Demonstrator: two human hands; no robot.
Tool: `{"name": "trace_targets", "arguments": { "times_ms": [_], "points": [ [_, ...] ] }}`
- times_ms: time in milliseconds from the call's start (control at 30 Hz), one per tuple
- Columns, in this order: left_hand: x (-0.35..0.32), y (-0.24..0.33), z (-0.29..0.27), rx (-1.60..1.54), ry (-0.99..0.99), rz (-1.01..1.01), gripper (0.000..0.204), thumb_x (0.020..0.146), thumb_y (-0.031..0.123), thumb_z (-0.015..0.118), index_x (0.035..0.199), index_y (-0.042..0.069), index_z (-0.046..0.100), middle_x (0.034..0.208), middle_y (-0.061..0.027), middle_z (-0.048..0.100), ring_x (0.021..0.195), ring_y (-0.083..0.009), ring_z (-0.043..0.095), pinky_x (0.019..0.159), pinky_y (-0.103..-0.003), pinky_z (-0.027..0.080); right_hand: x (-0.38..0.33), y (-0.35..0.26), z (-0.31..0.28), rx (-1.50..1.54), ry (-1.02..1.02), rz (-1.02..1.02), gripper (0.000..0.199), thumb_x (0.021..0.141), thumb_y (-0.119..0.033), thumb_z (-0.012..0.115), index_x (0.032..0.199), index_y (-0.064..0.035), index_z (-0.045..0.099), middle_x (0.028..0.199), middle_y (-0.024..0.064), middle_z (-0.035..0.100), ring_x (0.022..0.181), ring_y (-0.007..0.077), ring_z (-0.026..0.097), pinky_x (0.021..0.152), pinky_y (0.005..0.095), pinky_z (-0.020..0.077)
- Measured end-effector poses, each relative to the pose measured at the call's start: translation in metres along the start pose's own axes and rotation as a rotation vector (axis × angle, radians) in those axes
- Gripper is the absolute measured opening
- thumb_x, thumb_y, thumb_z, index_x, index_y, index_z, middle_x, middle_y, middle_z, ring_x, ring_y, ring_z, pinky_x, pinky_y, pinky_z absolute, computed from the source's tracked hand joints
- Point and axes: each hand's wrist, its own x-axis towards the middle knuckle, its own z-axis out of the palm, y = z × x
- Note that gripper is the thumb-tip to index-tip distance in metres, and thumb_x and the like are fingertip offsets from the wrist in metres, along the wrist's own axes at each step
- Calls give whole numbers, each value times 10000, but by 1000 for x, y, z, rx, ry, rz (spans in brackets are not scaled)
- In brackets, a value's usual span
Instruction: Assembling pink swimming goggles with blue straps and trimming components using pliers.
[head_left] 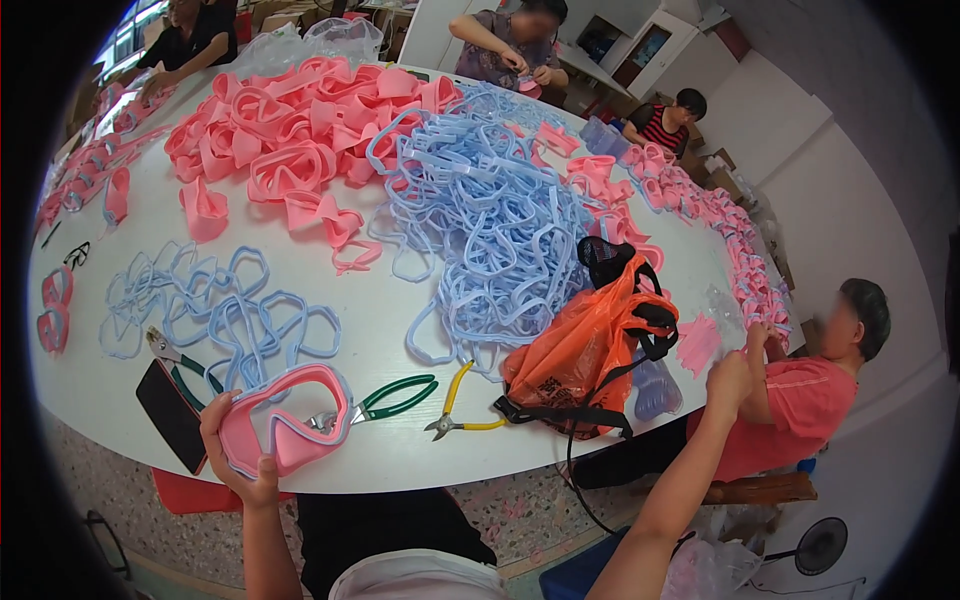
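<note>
My left hand [247,470] grips a pink diving mask skirt [295,448] with a moulded nose pocket and a light blue ring round its rim. It is held over the table's near edge. My right hand [730,385] is stretched far to the right, close to a co-worker's arm and above a small bunch of pink pieces [698,343]. Its fingers are mostly hidden. Green-handled pliers [395,398] lie partly behind the mask skirt. Yellow-handled cutters [450,410] lie to their right. Another pair of green-handled pliers [182,362] rests beside a dark phone [170,415].
Pink mask skirts [310,130] and light blue rings [490,210] are heaped on the white table [375,335]. More blue rings [225,300] lie left. An orange plastic bag [575,350] with black straps stands right. Several co-workers sit around, one in a pink shirt [790,410] nearest.
</note>
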Motion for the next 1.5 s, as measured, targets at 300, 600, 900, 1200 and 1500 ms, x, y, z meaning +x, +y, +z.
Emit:
{"name": "trace_targets", "arguments": {
  "times_ms": [300, 600, 900, 1200, 1500],
  "points": [
    [-9, 20, 5, -27, -65, 66, 734, 739, 476, 698, 1207, -53, 497, 1118, -189, 537, 1033, -304, 532, 910, -402, 422, -93, -144, -115, 2051, -540, -432, 166, 962, -138, 575, 1035, 5, 617, 953, 134, 682, 862, 189, 679, 749, 283, 567],
    [4, 48, 13, 90, -95, 184, 702, 629, 294, 817, 1185, -30, 536, 1121, -178, 596, 984, -330, 580, 866, -423, 451, -222, -240, -199, 1234, 85, -1528, 308, 766, -72, 672, 1062, 12, 650, 988, 147, 641, 802, 289, 588, 754, 369, 446],
    [1, 53, 14, 172, -25, 307, 805, 595, 305, 826, 1254, 0, 478, 1125, -151, 599, 963, -297, 589, 870, -403, 430, -272, -256, -198, 825, 689, -1811, 359, 745, -54, 603, 1085, 41, 667, 1000, 133, 626, 807, 227, 582, 642, 332, 456],
    [-4, 55, 14, 146, 11, 371, 751, 580, 289, 841, 1214, 66, 505, 1133, -147, 604, 941, -286, 588, 842, -385, 423, -276, -254, -185, 961, 682, -1790, 363, 730, -28, 610, 1081, 24, 688, 1017, 121, 633, 796, 218, 586, 645, 315, 474],
    [-6, 56, 13, 136, -21, 388, 680, 577, 361, 882, 1114, 95, 562, 1134, -136, 611, 944, -281, 589, 833, -381, 430, -273, -251, -184, 1149, 328, -1719, 406, 738, -80, 691, 1140, -30, 670, 1048, 98, 619, 897, 230, 565, 806, 354, 454]
  ]
}}
